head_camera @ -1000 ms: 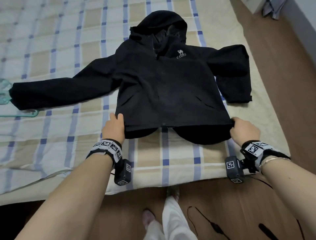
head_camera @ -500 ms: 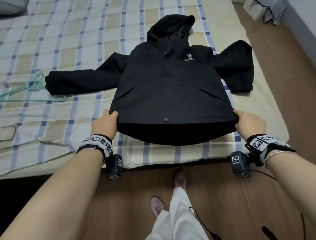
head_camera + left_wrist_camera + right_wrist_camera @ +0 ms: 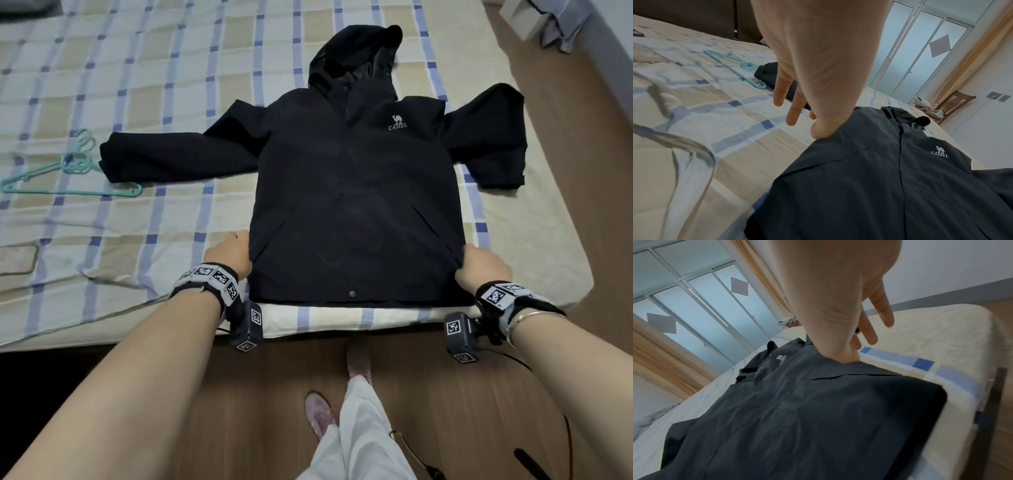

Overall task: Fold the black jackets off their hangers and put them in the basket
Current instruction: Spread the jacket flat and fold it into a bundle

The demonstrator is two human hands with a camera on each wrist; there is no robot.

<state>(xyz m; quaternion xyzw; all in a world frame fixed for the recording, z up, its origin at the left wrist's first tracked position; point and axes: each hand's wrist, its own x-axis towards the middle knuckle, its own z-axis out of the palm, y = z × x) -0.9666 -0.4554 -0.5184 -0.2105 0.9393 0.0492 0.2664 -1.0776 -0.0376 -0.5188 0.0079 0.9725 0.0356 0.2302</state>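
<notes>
Jacket (image 3: 352, 205) is off its hanger and spread front-up on the checked bed (image 3: 102, 85), hem at 6 o'clock right along the mattress edge, hood at 12. So I'd call this the laying-flat step, folding not started. Left hand (image 3: 228, 255) pinches the side seam at about 8 o'clock of the body, thumb on top and the other fingers hanging loose. Right hand (image 3: 484, 269) does the same at 4 o'clock.

Next move is probably the sleeves: the one at 9 o'clock lies stretched out long, the one at 3 o'clock is already bent down, and both need bringing in over the chest.

Teal hanger (image 3: 68, 174) sits just past the long sleeve's cuff. Only the head view shows both sleeves whole; the wrist views show the thumb pinches properly. No basket in any view.
</notes>
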